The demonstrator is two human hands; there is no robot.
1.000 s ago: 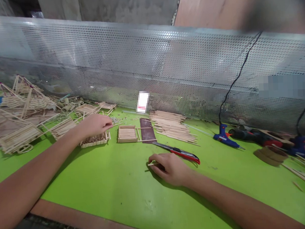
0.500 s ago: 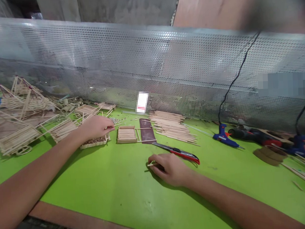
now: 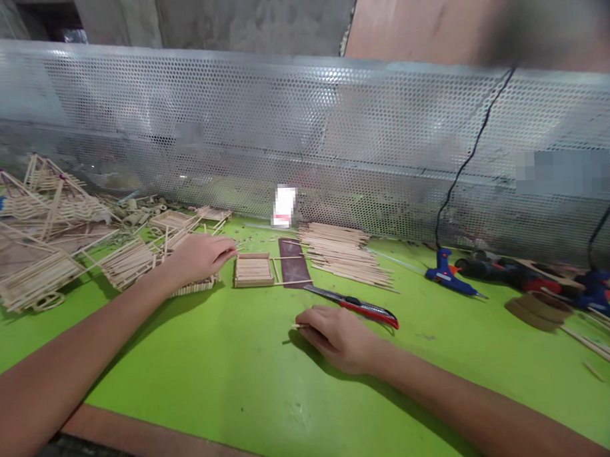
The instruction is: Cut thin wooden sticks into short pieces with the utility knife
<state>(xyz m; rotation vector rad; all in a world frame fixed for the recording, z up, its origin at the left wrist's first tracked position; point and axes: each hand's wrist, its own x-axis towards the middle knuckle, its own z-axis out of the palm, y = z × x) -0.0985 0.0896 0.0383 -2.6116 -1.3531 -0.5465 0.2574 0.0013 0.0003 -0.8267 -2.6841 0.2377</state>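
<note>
My left hand (image 3: 200, 257) is closed, its fingertips pinched together just left of a small stick frame (image 3: 254, 269); whatever they hold is too small to name. Under that hand and wrist, a stick tray of short pieces (image 3: 194, 286) is partly hidden. My right hand (image 3: 339, 334) is closed on a short stick (image 3: 297, 326) whose end pokes out at the fingertips, low over the green table (image 3: 230, 378). Beyond the right hand lies a red and black utility knife (image 3: 368, 309). Two sticks run from the small frame across a dark plate (image 3: 295, 262).
A pile of thin sticks (image 3: 343, 254) lies behind the knife. Blue glue guns (image 3: 451, 277) and a brown ring-shaped piece (image 3: 538, 310) are at right. Stick models (image 3: 41, 278) crowd the left. A perforated metal panel (image 3: 231, 124) stands along the back.
My left hand has moved slightly right, from above the tray of short pieces towards the small frame. My right hand has barely moved, and less of its stick shows.
</note>
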